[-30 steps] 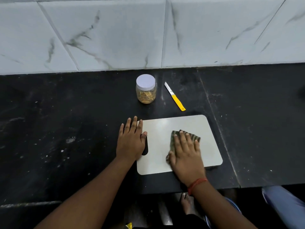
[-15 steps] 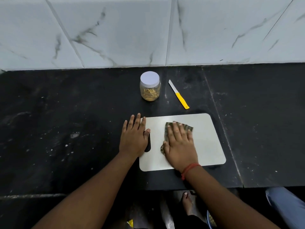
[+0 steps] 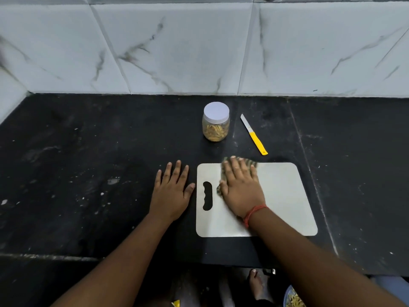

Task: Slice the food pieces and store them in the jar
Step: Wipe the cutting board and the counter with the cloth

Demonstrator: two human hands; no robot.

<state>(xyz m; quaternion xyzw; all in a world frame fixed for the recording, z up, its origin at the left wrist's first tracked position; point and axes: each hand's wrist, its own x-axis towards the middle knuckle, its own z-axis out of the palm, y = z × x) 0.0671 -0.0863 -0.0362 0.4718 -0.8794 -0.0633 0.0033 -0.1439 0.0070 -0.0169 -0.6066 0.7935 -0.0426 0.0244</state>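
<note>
Board [image 3: 276,196] being wiped: cloth [image 3: 250,162] pressed flat under right hand [image 3: 241,189]; left hand [image 3: 171,193] flat, empty. Slicing probably done; knife [image 3: 254,135] untouched.

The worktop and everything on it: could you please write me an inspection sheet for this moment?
Surface: black counter, pale specks and smears.
Job's things: jar, white lid on, yellowish pieces inside; knife with yellow handle lying right of it; cutting board flat near the front edge.
Clutter: striped cloth on the board's far edge.
Grippers: left hand flat on the counter beside the board; right hand pressing the cloth.
Cables: nothing seen.
Surroundings: marbled wall tiles; bare foot below the counter.
</note>
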